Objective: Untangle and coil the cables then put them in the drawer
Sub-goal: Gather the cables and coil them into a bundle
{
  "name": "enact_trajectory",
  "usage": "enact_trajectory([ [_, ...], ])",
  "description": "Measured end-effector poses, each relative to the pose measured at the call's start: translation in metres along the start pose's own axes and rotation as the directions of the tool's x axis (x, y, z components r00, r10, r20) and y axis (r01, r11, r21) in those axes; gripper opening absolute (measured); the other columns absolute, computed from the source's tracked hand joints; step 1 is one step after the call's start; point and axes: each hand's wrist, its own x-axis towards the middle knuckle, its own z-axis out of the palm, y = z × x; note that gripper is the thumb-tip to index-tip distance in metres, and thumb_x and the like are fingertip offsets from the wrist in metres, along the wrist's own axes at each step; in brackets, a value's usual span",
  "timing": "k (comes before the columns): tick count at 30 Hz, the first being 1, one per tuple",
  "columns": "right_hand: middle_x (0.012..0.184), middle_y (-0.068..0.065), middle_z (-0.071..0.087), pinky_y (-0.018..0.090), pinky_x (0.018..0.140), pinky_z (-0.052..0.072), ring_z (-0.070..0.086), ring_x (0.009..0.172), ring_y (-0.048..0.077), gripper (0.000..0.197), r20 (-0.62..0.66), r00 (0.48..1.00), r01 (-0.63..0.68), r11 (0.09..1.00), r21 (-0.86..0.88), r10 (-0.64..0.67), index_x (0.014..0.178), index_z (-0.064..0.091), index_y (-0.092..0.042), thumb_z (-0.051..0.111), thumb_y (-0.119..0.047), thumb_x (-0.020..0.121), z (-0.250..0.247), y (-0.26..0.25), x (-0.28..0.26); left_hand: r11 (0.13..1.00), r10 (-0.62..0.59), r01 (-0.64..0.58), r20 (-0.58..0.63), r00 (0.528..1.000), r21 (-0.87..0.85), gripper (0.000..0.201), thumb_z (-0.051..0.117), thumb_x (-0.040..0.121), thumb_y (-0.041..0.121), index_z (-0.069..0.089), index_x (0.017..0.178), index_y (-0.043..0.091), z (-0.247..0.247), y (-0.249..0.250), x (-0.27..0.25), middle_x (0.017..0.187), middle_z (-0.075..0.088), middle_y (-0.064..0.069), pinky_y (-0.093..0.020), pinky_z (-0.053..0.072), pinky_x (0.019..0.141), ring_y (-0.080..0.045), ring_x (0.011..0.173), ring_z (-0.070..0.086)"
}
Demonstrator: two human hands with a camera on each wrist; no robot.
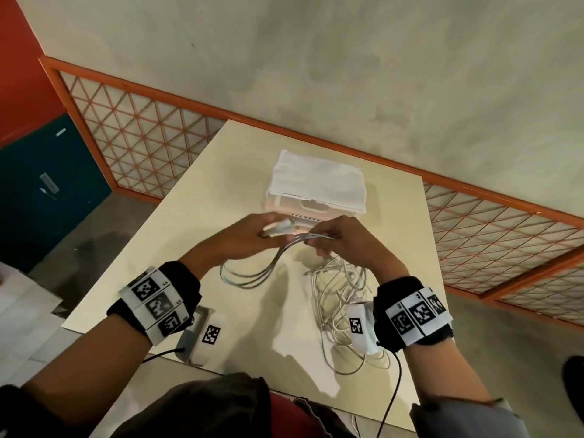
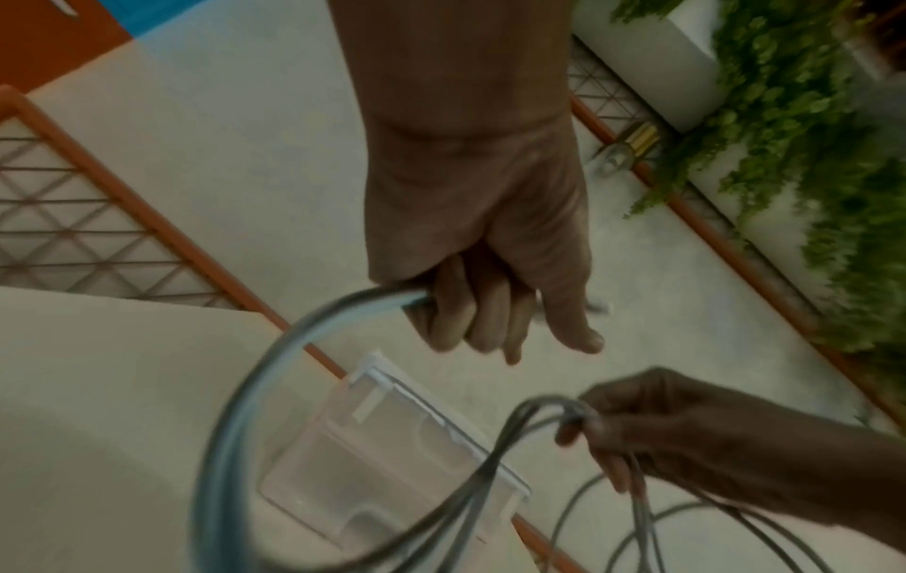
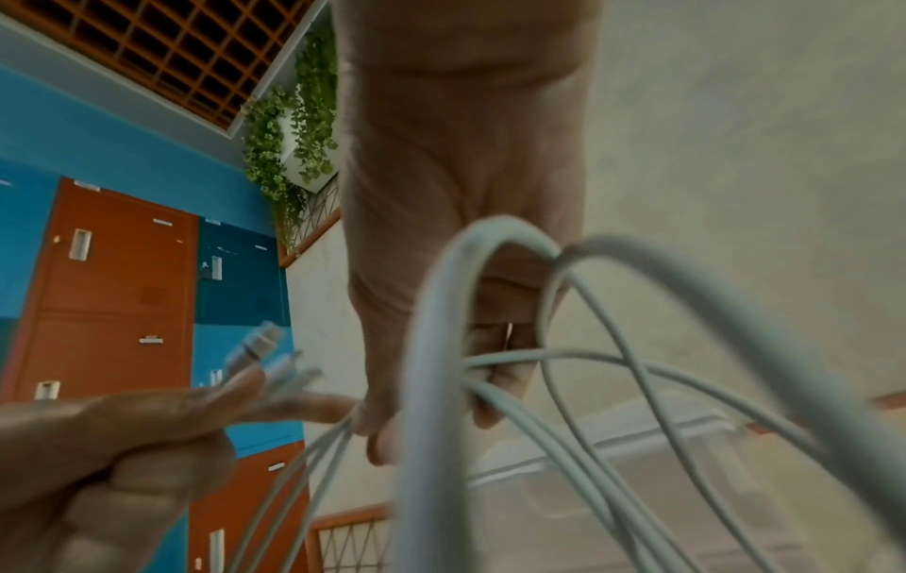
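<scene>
A grey-blue cable (image 1: 249, 276) hangs in several loops between my hands above the cream table (image 1: 177, 248). My left hand (image 1: 268, 232) grips the cable's end; the right wrist view shows plugs (image 3: 274, 360) sticking out past its fingers (image 3: 147, 438). My right hand (image 1: 328, 238) pinches the gathered loops (image 3: 431, 349) together. In the left wrist view the left hand (image 2: 490, 321) is closed round the cable (image 2: 235, 387), and the right hand (image 2: 613, 434) holds the bundle's other side. A tangle of white cables (image 1: 341, 295) lies on the table under my right wrist. The translucent drawer unit (image 1: 316, 207) stands just beyond my hands.
A white cloth (image 1: 316, 175) lies on top of the drawer unit. An orange lattice railing (image 1: 142, 131) runs behind and to the right of the table. The table's front edge is near my body. Blue and orange lockers (image 3: 112, 290) and hanging plants (image 2: 809, 135) stand further off.
</scene>
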Motion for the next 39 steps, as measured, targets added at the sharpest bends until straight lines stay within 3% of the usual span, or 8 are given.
enact_trajectory([
  [5, 0.066, 0.003, 0.067, 0.013, 0.06, 0.047, 0.059, 0.057, 0.006, 0.005, -0.035, 0.996, 0.082, 0.993, 0.08, -0.079, 0.087, 0.068, -0.017, 0.064, -0.017, 0.089, 0.005, -0.012, 0.0, 0.983, -0.164, 0.171, 0.098, 0.982, -0.067, 0.03, 0.057, 0.09, 0.041, 0.063, 0.086, 0.012, 0.014, 0.002, -0.002, 0.064, 0.037, -0.002, -0.016, 0.023, 0.041, -0.004, 0.043, 0.029],
  [12, 0.077, -0.011, 0.064, 0.013, 0.071, 0.042, 0.058, 0.069, -0.005, 0.01, 0.008, 0.997, -0.079, 0.992, 0.103, 0.078, 0.082, 0.064, -0.013, 0.072, -0.019, 0.083, 0.011, 0.027, -0.006, 0.987, 0.05, -0.102, -0.367, 0.929, -0.124, 0.031, 0.057, 0.092, 0.027, 0.054, 0.062, 0.025, -0.01, 0.021, 0.003, 0.042, 0.04, 0.011, -0.015, 0.027, 0.048, -0.001, 0.042, 0.034],
  [15, 0.085, -0.012, 0.063, 0.017, 0.078, 0.041, 0.057, 0.078, 0.001, 0.016, 0.012, 0.988, -0.156, 0.976, 0.15, 0.156, 0.081, 0.06, -0.026, 0.075, -0.032, 0.079, 0.014, 0.035, -0.009, 0.983, 0.073, -0.14, -0.44, 0.895, -0.122, 0.025, 0.059, 0.091, 0.029, 0.058, 0.066, 0.031, -0.015, 0.026, 0.002, 0.043, 0.041, 0.014, -0.012, 0.028, 0.05, -0.001, 0.047, 0.035],
  [20, 0.134, -0.012, 0.045, 0.028, 0.1, 0.038, 0.045, 0.121, 0.008, 0.053, 0.072, 0.98, -0.194, 0.973, 0.126, 0.186, 0.134, 0.042, -0.028, 0.062, -0.043, 0.087, 0.02, 0.037, -0.014, 0.951, 0.023, -0.196, -0.575, 0.818, -0.241, 0.03, 0.055, 0.094, 0.028, 0.052, 0.064, 0.026, -0.023, 0.028, 0.001, 0.036, 0.039, 0.012, -0.012, 0.025, 0.043, -0.002, 0.036, 0.033],
  [25, 0.108, -0.012, 0.062, 0.024, 0.083, 0.042, 0.058, 0.1, 0.01, 0.032, 0.005, 0.976, -0.217, 0.976, 0.009, 0.217, 0.107, 0.06, -0.033, 0.049, -0.056, 0.089, 0.027, 0.051, -0.018, 0.952, 0.022, -0.218, -0.662, 0.749, -0.216, 0.023, 0.057, 0.092, 0.031, 0.058, 0.07, 0.024, -0.033, 0.022, 0.003, 0.055, 0.051, 0.014, -0.012, 0.035, 0.06, 0.0, 0.057, 0.045],
  [29, 0.103, 0.001, 0.061, 0.027, 0.083, 0.039, 0.057, 0.098, 0.021, 0.038, -0.035, 0.967, -0.255, 0.966, -0.05, 0.253, 0.121, 0.052, -0.01, 0.043, -0.039, 0.098, 0.035, 0.066, -0.017, 0.947, -0.011, -0.221, -0.707, 0.707, -0.235, 0.024, 0.058, 0.091, 0.035, 0.057, 0.073, 0.02, -0.028, 0.016, 0.006, 0.075, 0.048, -0.011, -0.013, 0.036, 0.063, -0.016, 0.073, 0.044],
  [34, 0.14, 0.006, 0.038, 0.036, 0.105, 0.031, 0.038, 0.131, 0.027, 0.074, 0.142, 0.895, -0.391, 0.897, -0.206, 0.422, 0.143, 0.03, -0.019, 0.061, -0.05, 0.084, 0.036, 0.066, -0.016, 0.969, 0.042, -0.194, -0.665, 0.745, -0.156, 0.021, 0.058, 0.091, 0.032, 0.057, 0.07, 0.029, -0.019, 0.023, 0.007, 0.07, 0.049, -0.011, -0.012, 0.033, 0.055, -0.013, 0.066, 0.044],
  [39, 0.136, 0.002, 0.026, 0.039, 0.107, 0.023, 0.028, 0.125, 0.024, 0.112, -0.178, 0.949, -0.305, 0.906, -0.293, 0.261, 0.143, 0.025, -0.022, 0.076, -0.068, 0.055, 0.026, 0.034, -0.002, 0.971, 0.178, -0.238, -0.569, 0.803, -0.033, 0.018, 0.06, 0.09, 0.026, 0.059, 0.072, 0.024, -0.018, 0.034, 0.006, 0.05, 0.042, 0.012, -0.013, 0.026, 0.047, -0.004, 0.046, 0.033],
])
